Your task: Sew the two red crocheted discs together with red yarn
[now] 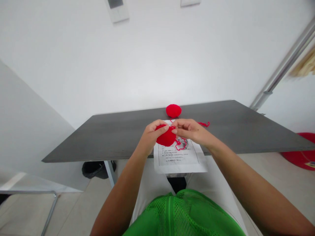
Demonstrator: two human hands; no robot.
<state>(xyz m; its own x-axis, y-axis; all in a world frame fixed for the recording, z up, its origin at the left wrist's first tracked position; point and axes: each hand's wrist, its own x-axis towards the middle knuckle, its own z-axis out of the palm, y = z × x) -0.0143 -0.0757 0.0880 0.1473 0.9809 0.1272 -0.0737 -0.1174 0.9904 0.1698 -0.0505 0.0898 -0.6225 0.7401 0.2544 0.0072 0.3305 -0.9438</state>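
A red knitted or crocheted piece (166, 137) is held above the printed sheet by my left hand (154, 133), thumb on top and fingers behind. My right hand (188, 130) pinches red yarn at the piece's right edge, its fingertips close to those of my left hand. A loose curl of red yarn (180, 148) hangs over the white printed sheet (180, 167), which juts past the table's front edge. Behind my hands, a round red ball of yarn (173, 110) rests on the table, with a strand leading down from it.
The dark grey table (118, 134) stands against a white wall. A short red yarn piece (204, 124) lies right of my hands. Below are a black-lined bin (95, 169) at left, a red round object (299, 158) at right and a metal-framed chair (52, 200) at far left.
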